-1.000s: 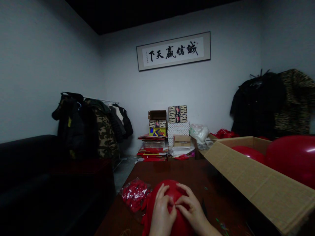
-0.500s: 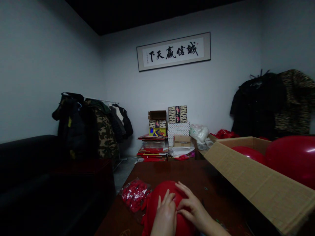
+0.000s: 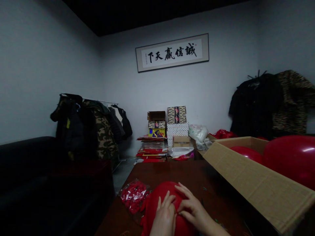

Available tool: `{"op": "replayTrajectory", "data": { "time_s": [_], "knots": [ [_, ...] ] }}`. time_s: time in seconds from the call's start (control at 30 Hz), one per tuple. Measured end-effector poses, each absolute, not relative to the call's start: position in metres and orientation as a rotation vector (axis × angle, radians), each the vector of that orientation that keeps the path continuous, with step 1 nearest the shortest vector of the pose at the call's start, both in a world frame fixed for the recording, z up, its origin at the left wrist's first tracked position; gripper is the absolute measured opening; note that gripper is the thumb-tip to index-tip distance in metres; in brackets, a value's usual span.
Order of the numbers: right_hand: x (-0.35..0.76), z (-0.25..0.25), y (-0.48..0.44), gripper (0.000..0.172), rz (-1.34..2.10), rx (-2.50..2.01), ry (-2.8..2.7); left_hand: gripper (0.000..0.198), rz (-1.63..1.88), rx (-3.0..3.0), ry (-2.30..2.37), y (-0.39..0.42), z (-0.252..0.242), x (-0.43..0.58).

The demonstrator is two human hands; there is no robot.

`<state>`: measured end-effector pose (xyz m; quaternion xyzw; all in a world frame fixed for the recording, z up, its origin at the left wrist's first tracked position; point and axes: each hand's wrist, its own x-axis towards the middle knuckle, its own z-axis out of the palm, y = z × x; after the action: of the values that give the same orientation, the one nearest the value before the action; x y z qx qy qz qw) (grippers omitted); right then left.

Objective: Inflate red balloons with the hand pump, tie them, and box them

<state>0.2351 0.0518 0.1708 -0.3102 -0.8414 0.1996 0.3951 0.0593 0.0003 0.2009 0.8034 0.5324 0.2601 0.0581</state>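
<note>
A red inflated balloon (image 3: 157, 193) stands at the near edge of the table, between and under my hands. My left hand (image 3: 164, 214) lies over its near side, thumb and fingertips closed in toward the middle. Coming from the right, my right hand (image 3: 193, 209) pinches at the same spot, its thumb and index finger meeting the left fingertips while its upper fingers stretch over the balloon. What the fingertips grip looks like the balloon's neck, mostly hidden. Left of the balloon is a clear plastic bag (image 3: 135, 196) of small red pieces, probably uninflated balloons.
An open cardboard box (image 3: 256, 183) with large red balloons (image 3: 292, 160) stands at the right. The brown table (image 3: 172, 170) reaches forward toward stacked boxes (image 3: 177, 131) and red flat packs (image 3: 151, 154). A black sofa (image 3: 29, 183) is at the left.
Both hands stay at the balloon, with only slight shifts of the fingers. The whole view has moved a little.
</note>
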Motion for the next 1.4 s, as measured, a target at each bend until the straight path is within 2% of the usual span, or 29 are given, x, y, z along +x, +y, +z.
{"op": "replayTrajectory", "data": {
  "time_s": [0.17, 0.3, 0.47, 0.9, 1.2, 1.4],
  "knots": [
    [0.235, 0.180, 0.050, 0.012, 0.518, -0.807, -2.155, 0.036, 0.937, 2.381, 1.583, 0.003, 0.198, 0.055],
    [0.231, 0.178, 0.051, 0.011, 0.497, -0.767, -2.134, 0.024, 1.100, 2.285, 1.569, 0.001, 0.201, 0.056],
    [0.226, 0.169, 0.053, 0.014, 0.494, -0.785, -2.127, 0.014, 1.059, 2.218, 1.632, 0.001, 0.198, 0.058],
    [0.228, 0.163, 0.052, 0.013, 0.435, -0.781, -2.122, 0.022, 1.097, 2.212, 1.550, 0.003, 0.200, 0.054],
    [0.231, 0.162, 0.050, 0.012, 0.521, -0.815, -2.099, 0.020, 1.026, 2.174, 1.595, 0.001, 0.206, 0.056],
    [0.232, 0.163, 0.050, 0.011, 0.580, -0.802, -2.029, 0.024, 1.102, 2.195, 1.579, 0.003, 0.207, 0.060]
  ]
}}
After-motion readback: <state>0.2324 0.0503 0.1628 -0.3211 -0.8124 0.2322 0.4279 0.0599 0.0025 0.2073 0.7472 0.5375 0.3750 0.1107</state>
